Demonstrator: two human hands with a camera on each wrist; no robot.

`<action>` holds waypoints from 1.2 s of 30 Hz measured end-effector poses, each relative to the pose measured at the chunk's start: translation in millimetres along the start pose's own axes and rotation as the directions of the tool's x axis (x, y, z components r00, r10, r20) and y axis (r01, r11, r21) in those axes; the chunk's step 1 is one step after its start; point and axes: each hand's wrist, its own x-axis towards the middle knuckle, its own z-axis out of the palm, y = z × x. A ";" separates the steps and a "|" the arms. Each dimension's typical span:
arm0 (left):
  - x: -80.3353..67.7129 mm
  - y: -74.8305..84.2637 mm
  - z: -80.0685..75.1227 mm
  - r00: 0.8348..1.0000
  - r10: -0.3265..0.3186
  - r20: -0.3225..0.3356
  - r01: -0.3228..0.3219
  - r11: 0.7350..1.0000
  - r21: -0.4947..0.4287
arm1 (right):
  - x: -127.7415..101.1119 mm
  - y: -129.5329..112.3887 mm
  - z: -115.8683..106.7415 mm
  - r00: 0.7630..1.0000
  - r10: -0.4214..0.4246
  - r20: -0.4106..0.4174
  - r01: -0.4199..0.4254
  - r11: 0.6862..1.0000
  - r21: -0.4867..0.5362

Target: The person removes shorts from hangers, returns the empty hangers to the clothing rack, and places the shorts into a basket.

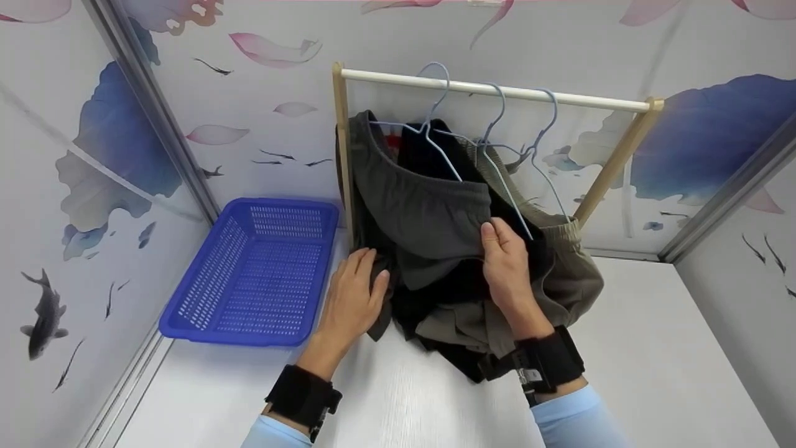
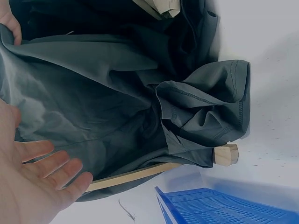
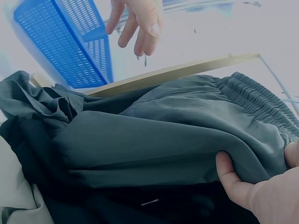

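Dark grey shorts (image 1: 423,218) with an elastic waistband hang on a blue wire hanger (image 1: 435,134) from a small rack. My right hand (image 1: 492,235) pinches a fold of these shorts near the waistband; in the right wrist view the thumb (image 3: 230,179) curls under the grey cloth (image 3: 177,140). My left hand (image 1: 368,264) is flat with straight fingers against the lower left part of the shorts. In the left wrist view its palm (image 2: 32,182) is open beside the grey fabric (image 2: 107,102). A black garment (image 1: 435,292) and an olive one (image 1: 559,280) hang behind.
The rack has wooden posts (image 1: 341,149) and a white rod (image 1: 497,90) with two more blue hangers (image 1: 497,124). A blue perforated basket (image 1: 255,274) stands to the left on the white table (image 1: 653,361). Patterned walls close in on three sides.
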 end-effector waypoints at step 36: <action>-3.5 -6.7 1.8 1.000 0.002 -0.029 -0.002 1.000 -0.014 | -18.3 9.3 -18.3 0.998 0.036 -0.044 -0.034 0.997 0.063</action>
